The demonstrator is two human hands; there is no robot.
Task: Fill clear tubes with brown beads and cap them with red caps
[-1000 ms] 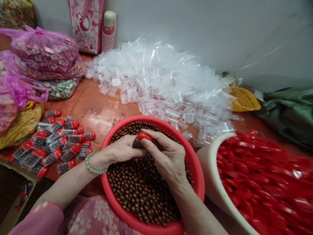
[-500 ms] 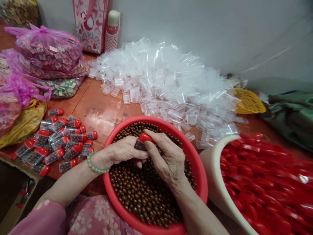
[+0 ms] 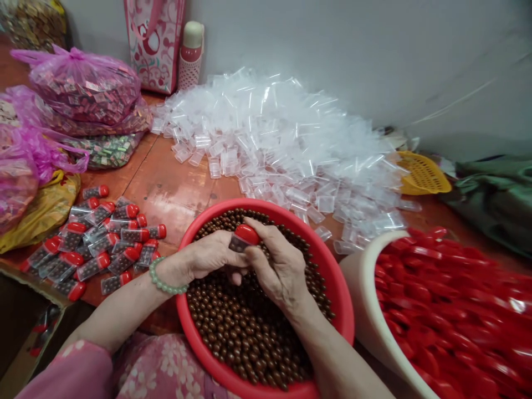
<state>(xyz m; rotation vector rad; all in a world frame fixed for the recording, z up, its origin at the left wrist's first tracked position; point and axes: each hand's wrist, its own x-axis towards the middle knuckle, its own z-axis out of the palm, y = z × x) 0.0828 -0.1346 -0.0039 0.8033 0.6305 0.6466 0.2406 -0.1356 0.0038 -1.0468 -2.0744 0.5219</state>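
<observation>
Over a red basin [image 3: 344,332] of brown chocolate balls [image 3: 245,327], my left hand [image 3: 211,255] is closed round a small clear plastic container [image 3: 241,243]. Dark balls show through its wall, and a red cap [image 3: 248,233] covers its upper end. My right hand [image 3: 278,263] is closed at the container's right side, its index finger against the cap and its thumb bent just below. The far fingers of both hands are partly hidden. Left of the basin, several filled containers [image 3: 103,241] with red caps lie in a heap on the table.
Behind the basin spreads a big pile of empty clear containers [image 3: 270,133]. A white tub [image 3: 366,277] of red caps [image 3: 440,310] stands at right, near a yellow basket [image 3: 424,174]. Purple bags [image 3: 83,88], a patterned bag [image 3: 153,50] and a flask [image 3: 191,55] stand at back left.
My right thumb has slid down off the red cap and bent, and the right hand has shifted slightly left and down. My left hand still holds the container in nearly the same place.
</observation>
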